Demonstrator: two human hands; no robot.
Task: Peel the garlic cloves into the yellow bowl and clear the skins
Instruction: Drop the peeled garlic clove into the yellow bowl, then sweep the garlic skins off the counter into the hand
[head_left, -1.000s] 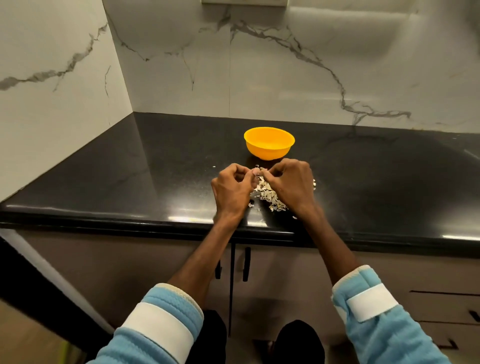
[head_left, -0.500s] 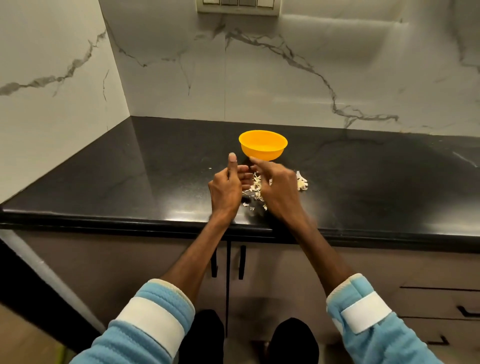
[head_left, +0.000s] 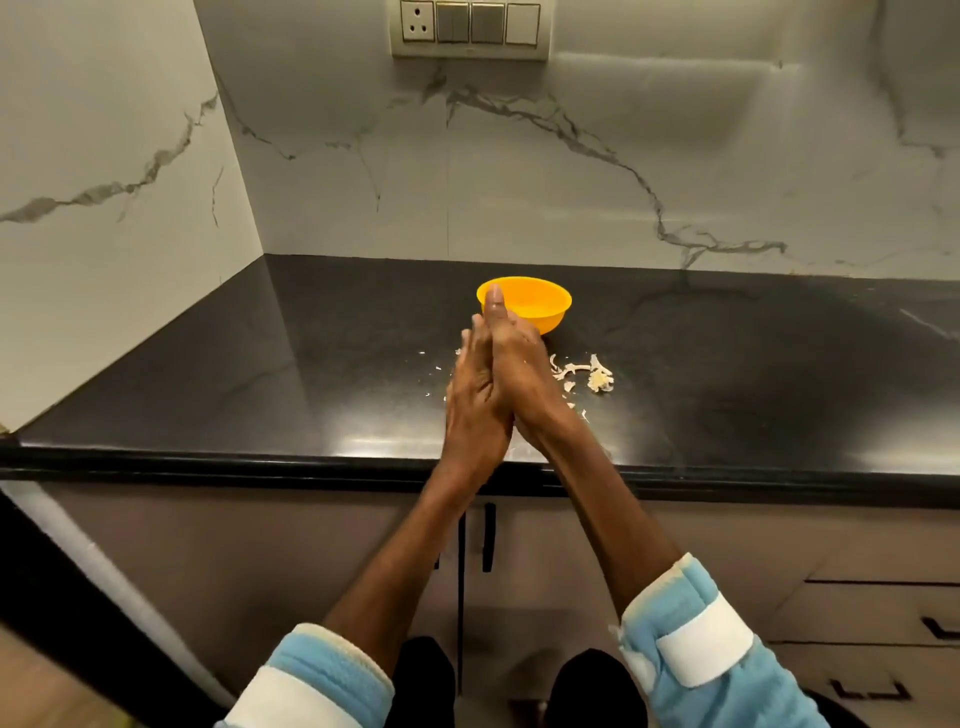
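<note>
Left hand (head_left: 472, 400) and right hand (head_left: 522, 369) pressed palm to palm, fingers straight; anything between them hidden. Yellow bowl (head_left: 543, 306) at 12 o'clock, near rim covered. Skins (head_left: 597, 378) at 3 o'clock; open surface (head_left: 753, 374) beyond.

This was a home kitchen. A glossy black stone table (head_left: 260, 395) ran into a corner of white, grey-veined marble walls (head_left: 571, 182), with a socket-and-switch panel (head_left: 470, 26) above. Beneath were brown cupboard doors (head_left: 234, 561) with black bar handles (head_left: 488, 538) and drawers (head_left: 883, 608). A yellow bowl (head_left: 540, 306) and garlic skins (head_left: 600, 376) lay on top.
</note>
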